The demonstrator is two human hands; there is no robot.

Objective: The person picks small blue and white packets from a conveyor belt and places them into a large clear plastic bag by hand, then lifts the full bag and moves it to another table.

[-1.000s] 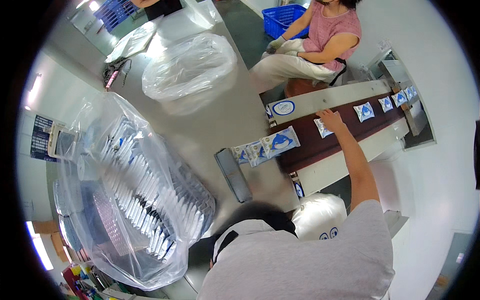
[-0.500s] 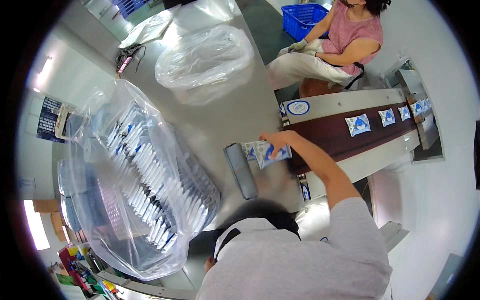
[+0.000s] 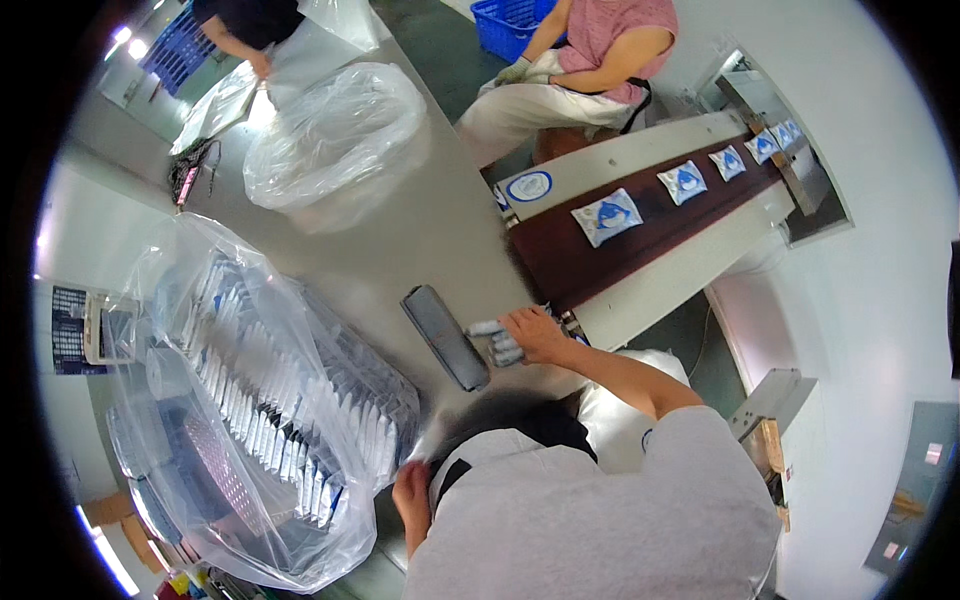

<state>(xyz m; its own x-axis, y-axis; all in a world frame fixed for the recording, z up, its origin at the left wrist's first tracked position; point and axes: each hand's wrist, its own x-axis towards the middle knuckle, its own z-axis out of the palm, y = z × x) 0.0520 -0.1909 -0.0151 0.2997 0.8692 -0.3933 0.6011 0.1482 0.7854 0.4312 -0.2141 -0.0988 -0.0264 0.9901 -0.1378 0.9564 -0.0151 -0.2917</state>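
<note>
My right hand (image 3: 535, 335) is closed round a few small blue-and-white packets (image 3: 500, 350), held on edge near the belt's end on the steel table. Just left of them lies a long grey bar-shaped block (image 3: 445, 338), set at a slant. My left hand (image 3: 412, 495) hangs low beside my body, close to a large clear plastic bag (image 3: 350, 500); its fingers are partly hidden and I cannot tell their grip. Inside that bag, rows of similar packets (image 3: 270, 430) stand packed on edge. More flat packets (image 3: 607, 217) lie in a line on the dark red conveyor belt (image 3: 545, 260).
An open clear bag (image 3: 335, 130) stands farther back on the steel table (image 3: 400, 240). A co-worker in pink (image 3: 610, 60) sits beyond the conveyor, near a blue crate (image 3: 510, 25). Another person's arm (image 3: 240, 45) reaches in at the far left, over plastic sheets (image 3: 215, 105).
My right hand has drawn nearer my body, its packets now on edge. My left hand has come further into view. Packets on the belt have advanced toward me. Another person has appeared far left.
</note>
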